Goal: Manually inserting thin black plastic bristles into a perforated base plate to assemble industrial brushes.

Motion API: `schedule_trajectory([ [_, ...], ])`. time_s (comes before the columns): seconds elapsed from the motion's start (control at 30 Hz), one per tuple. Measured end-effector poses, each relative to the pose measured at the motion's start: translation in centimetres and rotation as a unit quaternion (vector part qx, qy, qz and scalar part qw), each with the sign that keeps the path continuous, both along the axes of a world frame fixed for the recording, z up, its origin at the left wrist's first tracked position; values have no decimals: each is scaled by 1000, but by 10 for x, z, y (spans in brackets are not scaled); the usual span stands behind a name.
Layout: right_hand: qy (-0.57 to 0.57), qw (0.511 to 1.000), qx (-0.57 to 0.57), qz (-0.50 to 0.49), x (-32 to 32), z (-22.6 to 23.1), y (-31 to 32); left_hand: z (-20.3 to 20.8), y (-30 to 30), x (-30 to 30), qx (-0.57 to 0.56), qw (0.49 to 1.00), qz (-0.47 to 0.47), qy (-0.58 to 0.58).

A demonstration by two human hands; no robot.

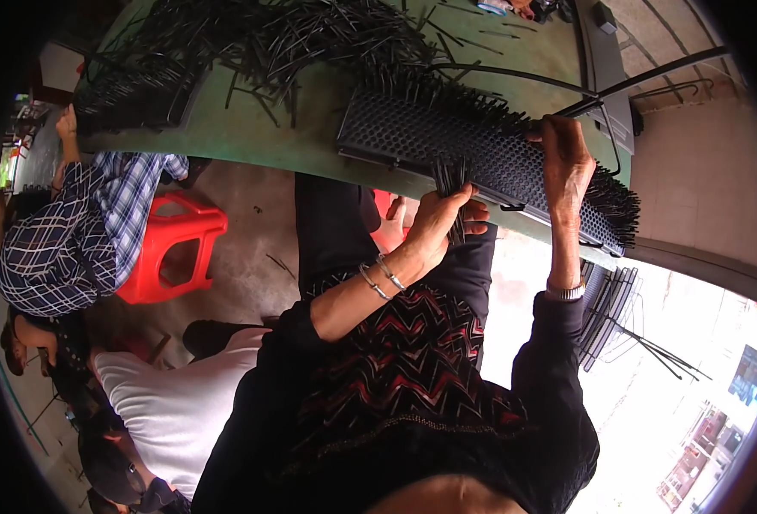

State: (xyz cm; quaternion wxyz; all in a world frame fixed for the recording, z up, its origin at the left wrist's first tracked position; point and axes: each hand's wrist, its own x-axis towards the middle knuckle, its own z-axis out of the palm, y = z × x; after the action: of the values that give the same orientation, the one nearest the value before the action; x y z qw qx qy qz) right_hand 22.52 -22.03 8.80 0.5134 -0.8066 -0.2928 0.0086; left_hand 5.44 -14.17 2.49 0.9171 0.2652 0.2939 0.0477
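Dark top with a red-and-grey zigzag pattern [404, 360] filled the bottom of the view, both forearms rising from it. Left hand [437, 221] was closed around a small bundle of thin black plastic sticks [453, 184], sticks pointing up out of the fist; 2 silver bangles [381, 278] sat on that wrist. Bundle tips were touching or just short of the near edge of the long black perforated plastic tray [447, 141] — cannot tell which. Right hand [567, 163] was stretched over the tray's right part, fingers curled and pressing on its top face, gripping nothing loose that I could see; a pale band [567, 292] sat on that wrist. Tray lay tilted on the edge of the green tabletop [310, 137], its far side and right end bristling with upright black sticks already seated in holes.

Left of the forearms: a red plastic stool [173, 248] on the concrete floor, beside a seated person in a blue-and-white checked shirt [70, 248] whose hand reached up to the table edge.

Farther back on the table: a big loose heap of black sticks [293, 43], and a second black tray [134, 98] at the far left, also stuck full.
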Motion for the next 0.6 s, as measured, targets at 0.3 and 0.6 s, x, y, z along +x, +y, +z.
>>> schedule_trajectory([
  [0.3, -17, 998, -67, -1, 4, 8, -2, 6, -1, -1, -51, 998, 10, 19],
  [0.6, -7, 996, -63, 58, 13, 10, -2, 9, -3, 1, -49, 997, 16, 52],
])
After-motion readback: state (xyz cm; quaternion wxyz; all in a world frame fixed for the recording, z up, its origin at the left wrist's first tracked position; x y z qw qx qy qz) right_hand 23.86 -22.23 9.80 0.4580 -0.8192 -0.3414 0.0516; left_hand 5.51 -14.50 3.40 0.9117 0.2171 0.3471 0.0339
